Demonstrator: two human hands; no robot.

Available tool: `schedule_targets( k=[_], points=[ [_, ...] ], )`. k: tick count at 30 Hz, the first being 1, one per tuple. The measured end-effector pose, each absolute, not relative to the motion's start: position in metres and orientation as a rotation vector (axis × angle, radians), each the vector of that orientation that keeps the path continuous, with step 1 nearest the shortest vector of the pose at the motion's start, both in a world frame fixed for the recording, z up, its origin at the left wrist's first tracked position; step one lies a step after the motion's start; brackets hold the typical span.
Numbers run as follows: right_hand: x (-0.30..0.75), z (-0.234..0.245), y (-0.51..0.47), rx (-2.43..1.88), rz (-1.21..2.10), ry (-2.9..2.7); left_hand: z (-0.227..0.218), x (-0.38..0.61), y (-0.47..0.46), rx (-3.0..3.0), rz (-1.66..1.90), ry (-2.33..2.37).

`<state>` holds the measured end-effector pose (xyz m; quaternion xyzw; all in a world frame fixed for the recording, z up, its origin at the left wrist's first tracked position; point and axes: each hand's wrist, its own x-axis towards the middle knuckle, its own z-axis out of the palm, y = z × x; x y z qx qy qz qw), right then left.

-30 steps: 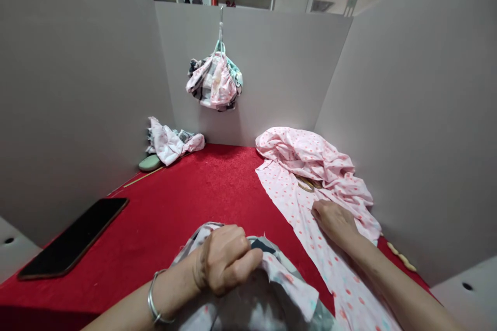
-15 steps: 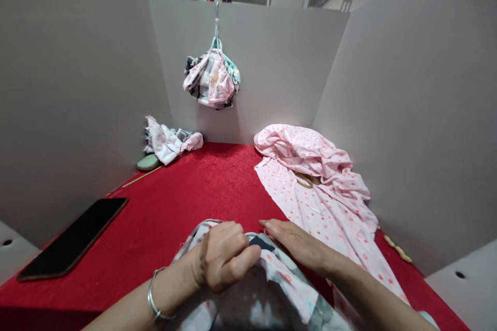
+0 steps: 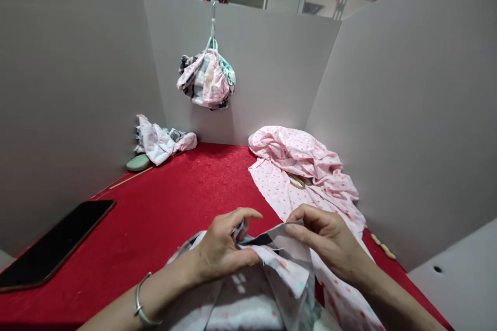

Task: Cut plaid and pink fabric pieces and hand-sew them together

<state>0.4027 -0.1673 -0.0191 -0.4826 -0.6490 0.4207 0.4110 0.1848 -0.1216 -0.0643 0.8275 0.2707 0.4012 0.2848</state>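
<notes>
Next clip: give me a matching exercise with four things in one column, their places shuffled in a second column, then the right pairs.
Things
1. phone
2. cloth bundle
3. pink dotted fabric
4. patterned cloth piece

Places
A. pinched between the left hand and the right hand
B. hanging on the back partition
C. flat on the red table cover, far left
D. heaped beside the right partition

Pairs: 1-C, 2-B, 3-D, 4-A
</notes>
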Motion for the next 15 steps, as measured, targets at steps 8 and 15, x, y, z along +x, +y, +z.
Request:
schedule_targets(
  k=[8,15],
  points=[
    [0.409,-0.022,-0.184,-1.028,0.713,-1.876,-0.057,0.193,-0.116,1.706,0.788,0.848],
    [0.396,-0.019,-0.194,-1.038,0.433,-2.12,-0.058,0.197,-0.116,1.653,0.764,0.952]
  ],
)
